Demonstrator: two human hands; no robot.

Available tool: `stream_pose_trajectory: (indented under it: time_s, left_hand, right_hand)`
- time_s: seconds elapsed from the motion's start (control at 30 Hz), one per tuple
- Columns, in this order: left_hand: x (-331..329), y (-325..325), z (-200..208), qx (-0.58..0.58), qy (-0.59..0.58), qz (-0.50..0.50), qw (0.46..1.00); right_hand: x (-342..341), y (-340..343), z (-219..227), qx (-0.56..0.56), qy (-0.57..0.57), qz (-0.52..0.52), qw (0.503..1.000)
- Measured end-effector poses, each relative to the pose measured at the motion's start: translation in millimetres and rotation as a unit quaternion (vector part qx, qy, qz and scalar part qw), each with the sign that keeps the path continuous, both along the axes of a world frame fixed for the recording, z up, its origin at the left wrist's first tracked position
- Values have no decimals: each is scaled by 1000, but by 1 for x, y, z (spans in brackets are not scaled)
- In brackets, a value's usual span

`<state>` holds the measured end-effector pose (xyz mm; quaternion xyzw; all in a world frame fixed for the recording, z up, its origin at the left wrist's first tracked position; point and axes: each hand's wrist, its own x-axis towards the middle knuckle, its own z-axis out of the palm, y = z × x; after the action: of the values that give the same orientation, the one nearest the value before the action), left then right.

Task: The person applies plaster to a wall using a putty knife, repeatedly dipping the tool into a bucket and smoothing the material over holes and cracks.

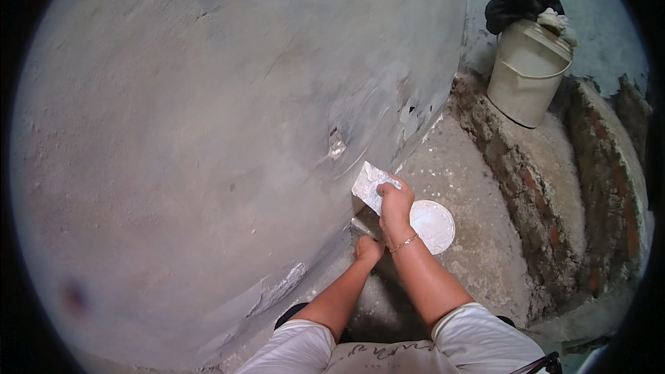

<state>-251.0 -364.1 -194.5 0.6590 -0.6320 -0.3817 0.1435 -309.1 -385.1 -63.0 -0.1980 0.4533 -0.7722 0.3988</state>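
Observation:
My right hand [393,206] grips a wide putty knife [368,185] coated in white filler, its blade held against the lower part of the grey plastered wall [208,131]. My left hand [367,248] is below it, closed around a smaller scraper [361,226] whose blade points up toward the wall's base. A round white container of filler [433,226] sits on the floor just right of my right hand. A gold bracelet circles my right wrist.
A cream bucket [528,73] with a black bag on top stands on a rough brick and concrete ledge [533,187] at the upper right. The wall shows chipped patches [337,144] and peeling plaster [277,291]. The floor [471,249] is gritty concrete.

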Motion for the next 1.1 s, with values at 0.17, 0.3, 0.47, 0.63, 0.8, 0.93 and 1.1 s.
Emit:
stream_pose_trajectory:
  time_s: [0.17,0.3,0.47,0.63,0.8,0.93,1.1]
  left_hand:
    - [21,-23,-55,-2,6,24,1000]
    - [14,-21,-46,-2,15,8,1000]
    - [12,0,5,31,18,35,999]
    - [9,-6,-3,32,-6,32,999]
    - [19,-9,-14,32,0,33,999]
    - [23,-7,-16,-5,44,43,998]
    - [7,-9,-16,22,8,22,999]
  right_hand:
    - [46,10,58,-18,-21,43,999]
    - [62,30,74,-62,63,64,994]
    - [14,34,75,-64,68,17,996]
    - [-11,-20,46,37,116,-39,992]
    - [28,2,80,-92,39,56,993]
    - [8,19,116,-132,63,39,988]
    - [-83,-65,114,-83,215,-103,968]
